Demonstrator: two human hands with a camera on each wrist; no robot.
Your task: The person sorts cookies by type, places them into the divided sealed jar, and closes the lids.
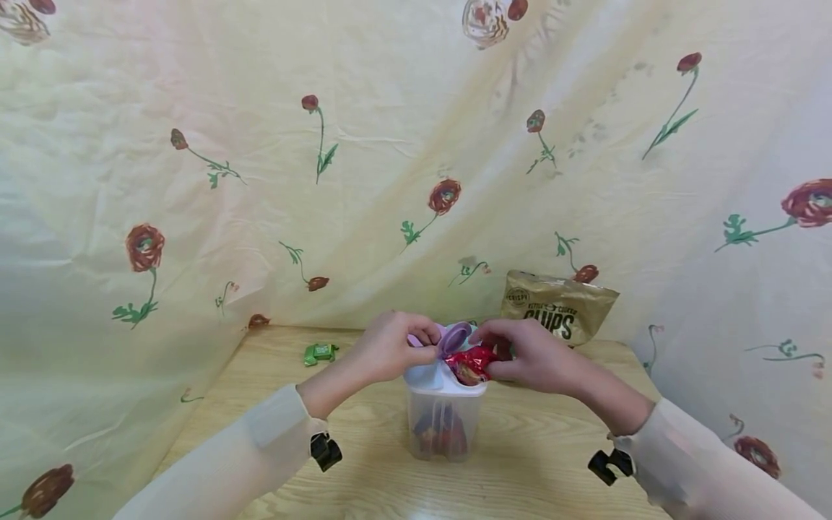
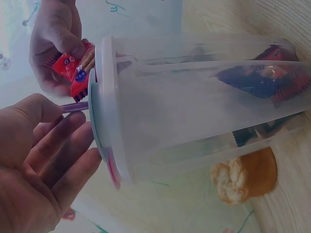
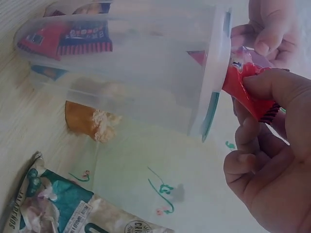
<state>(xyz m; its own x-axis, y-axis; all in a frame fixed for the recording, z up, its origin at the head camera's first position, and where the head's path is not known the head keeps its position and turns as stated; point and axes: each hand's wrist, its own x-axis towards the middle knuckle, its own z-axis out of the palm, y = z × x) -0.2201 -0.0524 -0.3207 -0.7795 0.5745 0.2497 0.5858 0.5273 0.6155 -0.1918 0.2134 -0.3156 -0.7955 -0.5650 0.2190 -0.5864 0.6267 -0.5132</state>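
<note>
A clear plastic container (image 1: 416,408) with a white lid (image 1: 445,388) stands upright on the table. My left hand (image 1: 396,348) pinches the raised purple flap (image 1: 457,336) of that lid between thumb and finger. At the lid's opening, my right hand (image 1: 536,355) grips a shiny red snack packet (image 1: 469,363). In the right wrist view the packet's lower corner pokes through inside the container, while its crimped end sticks out past my fingers. Blue and red wrapped packets (image 2: 257,80) lie at the container's bottom.
A gold bag of chips (image 1: 585,303) leans against the flowered cloth at the back right. Left of the container lies a small green packet (image 1: 320,353) on the wooden table (image 1: 533,448). Behind the container sits an orange-brown object with a cream, ruffled top (image 2: 250,174).
</note>
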